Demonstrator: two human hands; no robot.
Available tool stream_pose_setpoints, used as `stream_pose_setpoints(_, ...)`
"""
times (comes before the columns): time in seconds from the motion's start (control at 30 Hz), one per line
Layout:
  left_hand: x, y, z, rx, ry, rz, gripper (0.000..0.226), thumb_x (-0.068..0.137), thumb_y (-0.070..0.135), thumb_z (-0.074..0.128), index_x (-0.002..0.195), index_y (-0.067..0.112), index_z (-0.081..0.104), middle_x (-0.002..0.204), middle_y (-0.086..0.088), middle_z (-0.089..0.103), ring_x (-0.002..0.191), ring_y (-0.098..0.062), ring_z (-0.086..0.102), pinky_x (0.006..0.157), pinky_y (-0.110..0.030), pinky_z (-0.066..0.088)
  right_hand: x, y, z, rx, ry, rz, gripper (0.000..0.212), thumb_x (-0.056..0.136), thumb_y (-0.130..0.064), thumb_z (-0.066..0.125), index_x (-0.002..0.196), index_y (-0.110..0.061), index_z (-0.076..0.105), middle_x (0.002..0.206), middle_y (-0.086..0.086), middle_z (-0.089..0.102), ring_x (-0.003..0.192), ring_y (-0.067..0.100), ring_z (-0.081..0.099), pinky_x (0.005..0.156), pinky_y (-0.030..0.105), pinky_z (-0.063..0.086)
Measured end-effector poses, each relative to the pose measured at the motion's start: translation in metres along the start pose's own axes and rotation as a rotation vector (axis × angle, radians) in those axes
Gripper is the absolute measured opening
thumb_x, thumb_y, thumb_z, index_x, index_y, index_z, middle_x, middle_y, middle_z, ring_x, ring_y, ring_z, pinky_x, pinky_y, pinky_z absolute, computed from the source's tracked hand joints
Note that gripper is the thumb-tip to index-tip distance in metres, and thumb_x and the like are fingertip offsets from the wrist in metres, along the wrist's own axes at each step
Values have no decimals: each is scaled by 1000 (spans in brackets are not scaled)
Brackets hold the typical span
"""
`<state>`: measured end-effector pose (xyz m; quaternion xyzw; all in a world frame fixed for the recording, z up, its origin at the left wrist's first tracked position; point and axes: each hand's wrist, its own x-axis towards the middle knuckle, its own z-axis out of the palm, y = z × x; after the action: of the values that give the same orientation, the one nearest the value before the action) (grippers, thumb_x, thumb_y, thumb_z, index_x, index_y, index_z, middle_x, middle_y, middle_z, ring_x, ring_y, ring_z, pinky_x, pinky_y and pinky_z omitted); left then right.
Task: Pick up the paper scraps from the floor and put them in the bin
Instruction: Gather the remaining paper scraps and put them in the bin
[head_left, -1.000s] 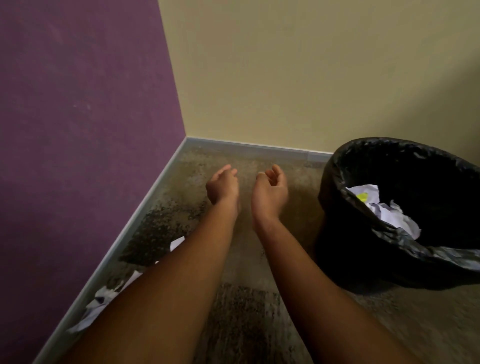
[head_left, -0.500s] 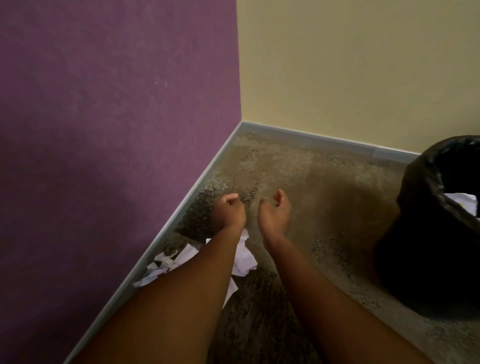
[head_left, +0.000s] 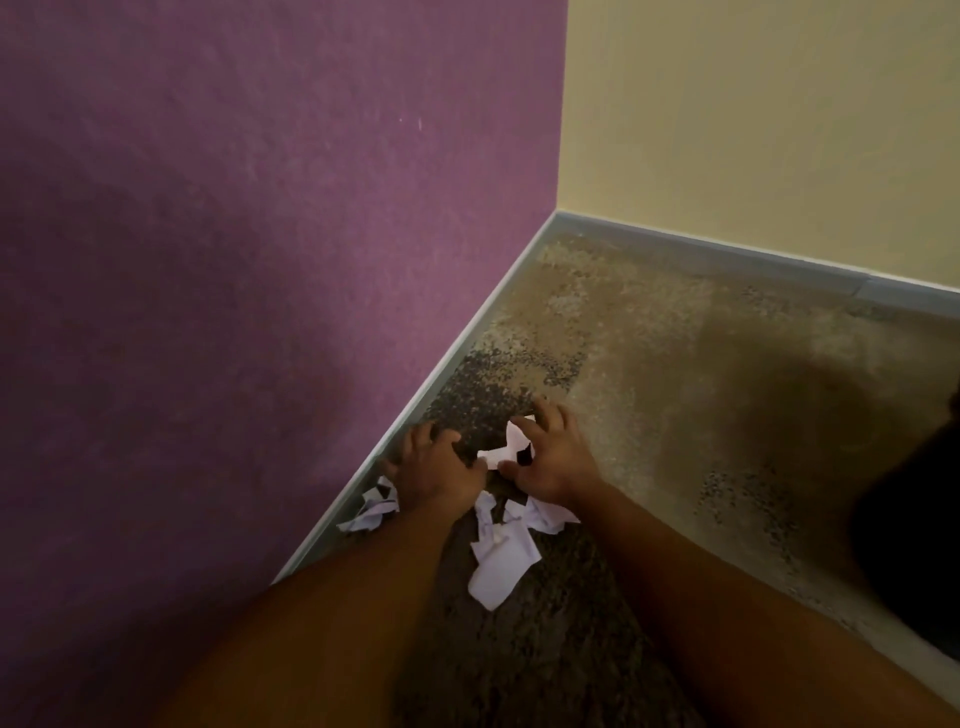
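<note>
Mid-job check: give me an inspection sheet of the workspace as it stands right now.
Surface: speckled brown floor, darker patches near the wall.
Job's things: white paper scraps lie by the skirting; bin is a dark shape at the right edge, its contents out of view.
Clutter: nothing seen.
Hands: left hand and right hand are down over the scraps, fingers spread; no grip seen yet.
Cables: nothing seen.
Surroundings: purple wall left, yellow wall ahead.
</note>
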<state>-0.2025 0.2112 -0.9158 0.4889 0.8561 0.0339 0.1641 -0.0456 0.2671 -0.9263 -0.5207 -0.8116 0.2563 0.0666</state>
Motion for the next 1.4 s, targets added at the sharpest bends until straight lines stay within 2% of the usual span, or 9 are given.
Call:
stream_pose_setpoints(0.3,-5,-28,7,56,-101,-7,65,79,61,59,136,34,45,155,-6,23,144,-30,15,113,-60,18,13,-5,5,-293,-369,-66,98,70,-88,45,152,-40,18,165,0,-6,150,32,-13,119,59,0)
stream_pose_setpoints(0.53,-12,-32,24,-148,-128,-195,89,75,68,63,146,29,23,154,-9,12,144,-33,10,111,-58,28,-9,4,27,-217,-230,-148,125,41,-104,9,150,-46,20,165,-2,1,151,28,-14,116,64,-7)
stream_pose_setpoints(0.63,-20,-32,26,-107,-67,-221,91,77,71,58,147,28,21,155,-13,12,143,-36,11,110,-60,28,-25,10,35,-243,-202,-271,122,45,-105,25,150,-44,20,165,-3,4,151,28,-13,114,67,-8)
stream_pose_setpoints(0.73,-29,-26,26,-85,-34,-265,85,80,72,54,145,26,24,153,-11,17,140,-35,16,109,-55,28,-41,16,44,-285,-156,-371,115,52,-100,42,149,-43,22,165,-2,5,151,31,-11,113,69,-7)
stream_pose_setpoints(0.87,-35,-20,21,-164,-119,-348,86,84,66,54,148,23,16,154,-10,8,141,-34,14,112,-48,26,-57,19,50,-358,-203,-419,100,68,-94,33,151,-39,23,165,2,-1,150,33,-16,112,69,-11)
stream_pose_setpoints(0.93,-36,-14,19,-225,-184,-430,90,86,64,53,152,21,9,156,-12,2,143,-35,14,113,-48,25,-62,18,48,-350,-187,-396,81,81,-85,28,149,-42,28,165,2,7,151,34,-5,115,63,-8)
stream_pose_setpoints(1.03,-36,-3,11,-227,-244,-499,91,89,59,54,154,17,6,157,-16,7,143,-37,19,114,-49,25,-66,14,43,-321,-136,-379,58,92,-69,27,142,-42,40,157,2,32,143,37,27,114,57,20)
stream_pose_setpoints(1.17,-21,9,18,-200,-357,-551,73,95,42,52,154,12,22,158,-17,25,142,-35,32,115,-45,31,-73,15,43,-205,-87,-353,45,96,-54,33,129,-31,53,139,7,50,120,34,49,94,48,48)
stream_pose_setpoints(1.4,-28,32,0,-344,-405,-442,43,101,26,48,138,2,48,147,-14,46,136,-26,44,111,-33,34,-69,20,35,48,7,-120,31,98,-22,49,125,-17,63,130,6,56,106,27,61,83,32,46)
